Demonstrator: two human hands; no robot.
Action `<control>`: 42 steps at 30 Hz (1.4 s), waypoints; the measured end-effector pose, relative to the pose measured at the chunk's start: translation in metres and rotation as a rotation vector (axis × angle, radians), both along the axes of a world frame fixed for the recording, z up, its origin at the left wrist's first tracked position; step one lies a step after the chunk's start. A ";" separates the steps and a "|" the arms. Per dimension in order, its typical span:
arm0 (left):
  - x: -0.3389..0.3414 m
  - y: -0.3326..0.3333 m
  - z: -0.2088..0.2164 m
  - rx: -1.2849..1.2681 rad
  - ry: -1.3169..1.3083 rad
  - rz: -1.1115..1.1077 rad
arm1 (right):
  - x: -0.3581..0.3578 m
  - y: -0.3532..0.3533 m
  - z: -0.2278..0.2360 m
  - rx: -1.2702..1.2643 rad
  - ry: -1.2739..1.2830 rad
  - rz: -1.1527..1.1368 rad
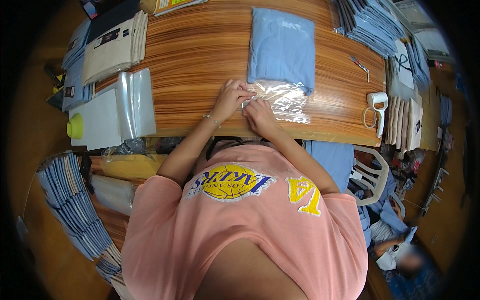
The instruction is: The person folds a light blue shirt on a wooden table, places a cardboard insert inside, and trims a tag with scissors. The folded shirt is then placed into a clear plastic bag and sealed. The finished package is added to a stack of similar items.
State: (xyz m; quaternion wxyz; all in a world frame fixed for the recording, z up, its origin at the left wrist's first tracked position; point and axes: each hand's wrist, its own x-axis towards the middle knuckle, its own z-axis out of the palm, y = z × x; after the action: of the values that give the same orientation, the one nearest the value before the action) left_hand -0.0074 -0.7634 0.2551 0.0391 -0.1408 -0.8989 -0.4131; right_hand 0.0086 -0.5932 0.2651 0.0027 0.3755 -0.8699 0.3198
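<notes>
A folded light blue garment (282, 47) lies on the table inside a clear plastic bag (292, 107). The bag's loose end spreads toward me, crinkled and shiny. At the left corner of that end, my left hand (231, 99) is closed, thumb and fingers pinching the plastic. Close beside it my right hand (261, 118) bends its fingers down onto the same edge, also closed. A small whitish strip shows between the two hands; what it is I cannot make out. My fingertips partly hide the bag's corner.
On the wooden table (195, 60) lie beige garments in packs (107, 52), clear bags (137, 102), a yellow-green roll (75, 127), a small cutter (360, 67) and a white-handled tool (378, 107). Blue garments (370, 25) are stacked far right. A person (392, 250) sits beyond a white chair (372, 175).
</notes>
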 end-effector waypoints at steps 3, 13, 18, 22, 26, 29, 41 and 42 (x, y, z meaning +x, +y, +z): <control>0.003 0.001 0.008 -0.073 -0.030 -0.030 | 0.029 0.049 0.010 -0.039 -0.008 -0.082; -0.005 -0.016 0.023 0.243 -0.146 -0.078 | 0.194 0.296 0.002 0.785 -0.701 -0.806; -0.030 -0.022 0.015 -0.193 0.291 -0.315 | -0.027 0.216 0.030 0.116 0.221 -0.407; -0.039 -0.022 0.021 -0.280 0.341 -0.394 | -0.090 0.193 0.016 0.241 0.329 0.085; -0.037 -0.024 0.017 -0.310 0.304 -0.430 | -0.104 0.189 0.011 0.322 0.365 0.235; -0.034 -0.027 0.011 -0.323 0.244 -0.417 | -0.105 0.188 0.011 0.345 0.380 0.279; -0.037 -0.013 0.019 -0.467 0.360 -0.369 | -0.094 0.173 0.022 0.309 0.388 0.216; -0.038 -0.014 0.019 -0.468 0.370 -0.374 | -0.094 0.172 0.023 0.311 0.407 0.211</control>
State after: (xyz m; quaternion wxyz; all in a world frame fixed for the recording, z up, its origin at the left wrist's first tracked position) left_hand -0.0449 -0.7770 0.2744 0.0919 -0.3805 -0.9056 -0.1631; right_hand -0.0854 -0.4208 0.2883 0.0862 0.5165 -0.8462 0.0990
